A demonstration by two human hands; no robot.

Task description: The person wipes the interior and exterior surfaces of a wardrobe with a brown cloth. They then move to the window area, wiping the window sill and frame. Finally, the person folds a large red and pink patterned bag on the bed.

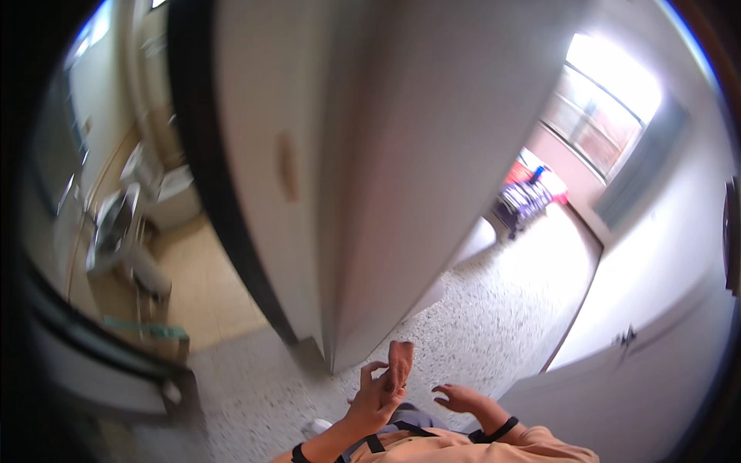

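My left hand [376, 399] is raised in front of my body, its fingers closed around a folded reddish-brown cloth [400, 363]. The upper end of the cloth sticks up above the fingers. To the right of it, my right hand [460, 398] hangs in the air with bent fingers apart and nothing in them. Both wrists carry dark bands. Beyond the cloth rises a pale wall corner [330, 260], with speckled terrazzo floor [463, 324] below my hands.
Left, a dark door frame [202, 116] borders a bathroom with a washbasin [113, 226] and a toilet [173, 194]. Right stands a pale door [602, 393] with a metal handle [625, 337]. A purple patterned item [524, 199] lies beneath a bright window [602, 110] in the farther room.
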